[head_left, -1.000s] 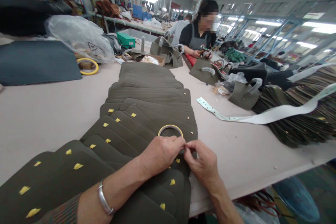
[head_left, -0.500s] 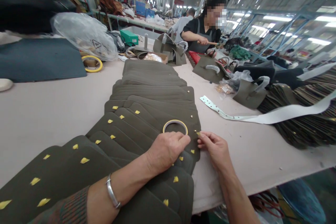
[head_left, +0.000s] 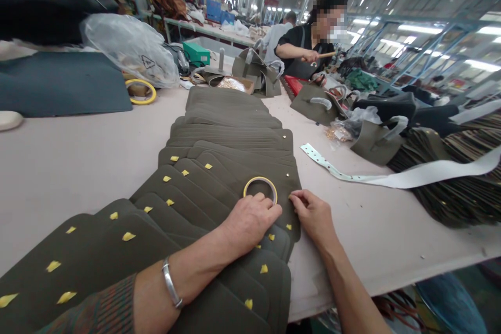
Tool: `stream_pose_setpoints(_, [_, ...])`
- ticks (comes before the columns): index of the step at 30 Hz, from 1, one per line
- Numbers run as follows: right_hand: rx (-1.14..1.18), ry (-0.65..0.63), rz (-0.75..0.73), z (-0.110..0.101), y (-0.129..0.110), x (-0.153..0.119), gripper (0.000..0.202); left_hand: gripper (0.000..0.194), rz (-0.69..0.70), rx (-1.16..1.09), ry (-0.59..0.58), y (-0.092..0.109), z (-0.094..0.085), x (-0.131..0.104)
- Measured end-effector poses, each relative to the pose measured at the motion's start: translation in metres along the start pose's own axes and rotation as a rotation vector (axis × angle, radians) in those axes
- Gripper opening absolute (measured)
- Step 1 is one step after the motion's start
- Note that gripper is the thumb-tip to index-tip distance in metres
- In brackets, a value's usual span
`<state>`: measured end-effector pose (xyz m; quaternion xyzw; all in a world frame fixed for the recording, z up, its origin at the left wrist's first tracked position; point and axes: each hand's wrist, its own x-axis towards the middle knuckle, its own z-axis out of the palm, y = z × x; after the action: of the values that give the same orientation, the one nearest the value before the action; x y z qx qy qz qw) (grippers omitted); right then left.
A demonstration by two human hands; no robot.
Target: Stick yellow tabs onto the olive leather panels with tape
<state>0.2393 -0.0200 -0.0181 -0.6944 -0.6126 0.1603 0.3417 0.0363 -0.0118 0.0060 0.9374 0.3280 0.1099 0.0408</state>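
Matte olive-green, round-cornered flat panels (head_left: 230, 182) overlap on the pale table (head_left: 86, 167), dotted with small yellow tape bits (head_left: 209, 166). Left hand (head_left: 252, 222): fingers closed on thin yellow tape ring (head_left: 260, 178). Right hand (head_left: 313, 214): fingers pinching tiny yellow scrap (head_left: 290, 197), panels' right edge.

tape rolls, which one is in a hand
The roll over the dark olive panels, held by the left hand. The other yellow roll sits untouched on the table beside the clear plastic bag.
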Motion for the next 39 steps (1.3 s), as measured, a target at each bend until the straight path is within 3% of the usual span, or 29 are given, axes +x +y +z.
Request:
stream_pose_setpoints(4, [-0.025,0.083,0.018,-0.003,0.002,-0.005,0.033,0.003,0.004,-0.006,0.014,-0.001,0.0,-0.001])
stream_pose_setpoints(9, [0.05,-0.001,0.037,-0.008,0.004,-0.017,0.03,0.008,-0.008,0.005,0.018,0.0,0.0,-0.001])
stream_pose_setpoints(15, [-0.077,0.034,0.024,-0.002,-0.003,-0.009,0.027,0.01,0.006,0.0,0.042,0.0,-0.004,0.001])
stream_pose_setpoints(21, [-0.084,-0.003,0.015,0.0,-0.008,0.001,0.024,0.016,0.098,-0.089,0.191,-0.004,-0.013,0.0])
stream_pose_setpoints(25, [-0.091,-0.149,-0.032,-0.008,-0.014,-0.003,0.022,0.019,0.124,-0.114,0.245,-0.008,-0.011,-0.001])
stream_pose_setpoints(31, [-0.023,-0.466,-0.049,-0.028,-0.018,-0.019,0.024,0.021,0.056,-0.162,0.201,-0.01,-0.002,-0.002])
stream_pose_setpoints(33, [-0.007,-0.427,-0.075,-0.03,-0.02,-0.023,0.023,0.018,0.078,-0.191,0.219,-0.01,-0.002,-0.003])
stream_pose_setpoints(35, [0.059,-0.288,-0.108,-0.028,-0.024,-0.026,0.021,0.02,0.096,-0.212,0.257,-0.01,-0.002,-0.003])
stream_pose_setpoints(37, [0.17,-0.152,-0.152,-0.024,-0.031,-0.028,0.02,0.03,0.101,-0.215,0.284,-0.01,-0.002,-0.004])
stream_pose_setpoints(39, [0.234,-0.106,-0.229,-0.02,-0.038,-0.03,0.02,0.039,0.095,-0.213,0.293,-0.01,-0.002,-0.005])
